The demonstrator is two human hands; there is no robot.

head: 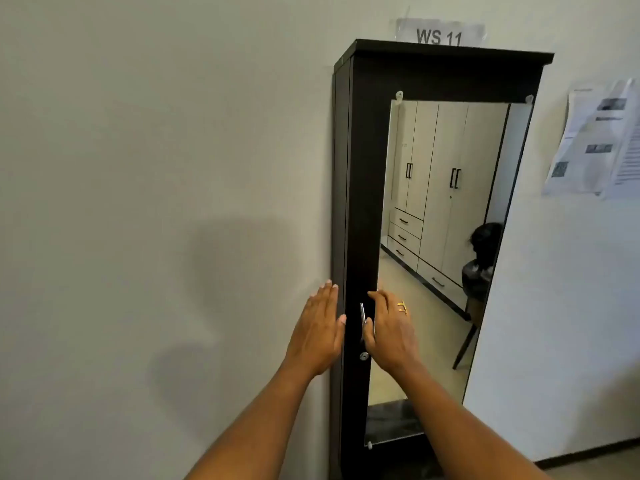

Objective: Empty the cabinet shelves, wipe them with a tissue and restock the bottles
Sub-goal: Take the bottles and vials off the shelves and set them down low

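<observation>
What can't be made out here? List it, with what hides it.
- Head view: shelves and bottles, hidden behind the closed cabinet door.
- Handle: partly covered by the right hand.
- Wall papers: print too blurred.
- Cabinet base: cut off by the bottom edge.

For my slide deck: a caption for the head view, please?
Right hand on the closed mirrored cabinet's handle, left hand flat beside it.

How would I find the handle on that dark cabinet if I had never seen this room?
Find the tall dark cabinet against the pale wall, under the "WS 11" sign. Its door carries a long mirror, and on the dark strip left of it, low down, sits a slim silver handle beside the right hand. It is a vertical bar, unlike the small round lock just below.
</observation>
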